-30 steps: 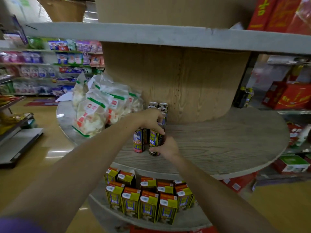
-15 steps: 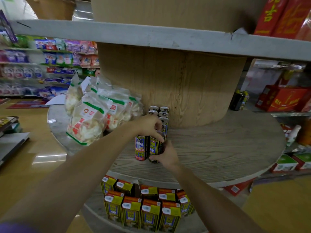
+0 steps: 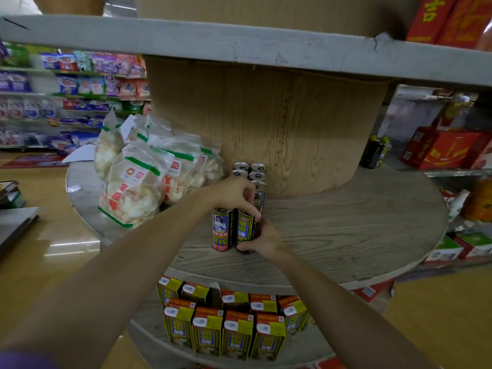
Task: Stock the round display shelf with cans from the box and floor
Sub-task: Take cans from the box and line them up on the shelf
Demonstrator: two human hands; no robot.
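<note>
Left hand [image 3: 234, 194] curled over the tops of the two front cans [image 3: 234, 229], fingers bent around them. Right hand [image 3: 263, 239] pinching the right can's lower side. Cans upright on the round shelf [image 3: 346, 235], just right of the snack bags [image 3: 138, 182].

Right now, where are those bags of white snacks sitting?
In the head view, the snack bags are piled on the left of the round shelf's middle tier, against the wooden core, just left of the cans.

glossy tan floor [image 3: 40, 275] with light glare, stocked store shelves [image 3: 80, 94] at left, red boxes [image 3: 442, 149] at right
</note>
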